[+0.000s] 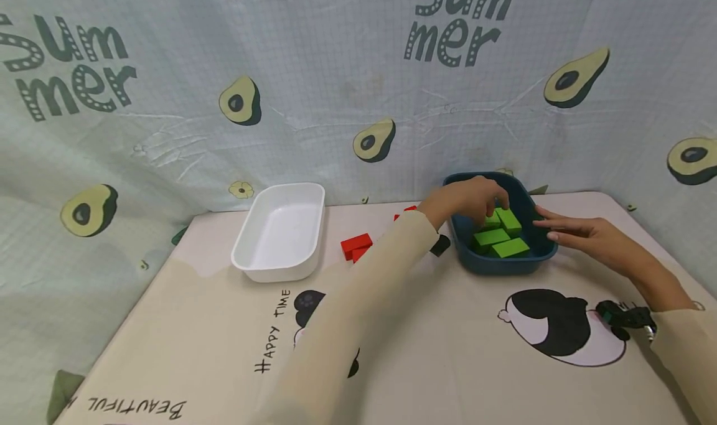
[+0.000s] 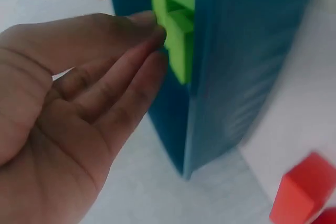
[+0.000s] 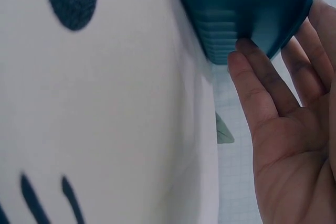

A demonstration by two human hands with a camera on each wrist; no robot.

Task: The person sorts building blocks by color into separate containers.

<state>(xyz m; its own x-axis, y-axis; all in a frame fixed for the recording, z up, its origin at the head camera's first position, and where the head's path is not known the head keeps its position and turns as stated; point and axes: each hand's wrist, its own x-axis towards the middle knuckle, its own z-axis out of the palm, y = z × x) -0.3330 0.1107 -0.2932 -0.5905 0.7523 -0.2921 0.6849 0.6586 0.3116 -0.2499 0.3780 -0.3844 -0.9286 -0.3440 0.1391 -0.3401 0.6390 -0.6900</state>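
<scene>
My left hand [image 1: 473,198] reaches over the dark blue bin [image 1: 501,266], fingers pointing down among the green blocks [image 1: 511,248]. In the left wrist view, the thumb and fingertips come together right at one green block [image 2: 181,45]; I cannot tell whether they pinch it. Several green blocks lie inside the bin. My right hand [image 1: 590,238] is at the bin's right side with extended fingers. The right wrist view shows its fingertips [image 3: 239,61] against the bin's outer wall [image 3: 226,24].
A white bin [image 1: 280,272] stands at the back left. Red blocks [image 1: 356,246] lie between the two bins, partly hidden by the left sleeve [image 1: 358,307]. A printed cloth covers the table [image 1: 224,325], and a hanging avocado-print sheet [image 1: 302,114] stands behind it.
</scene>
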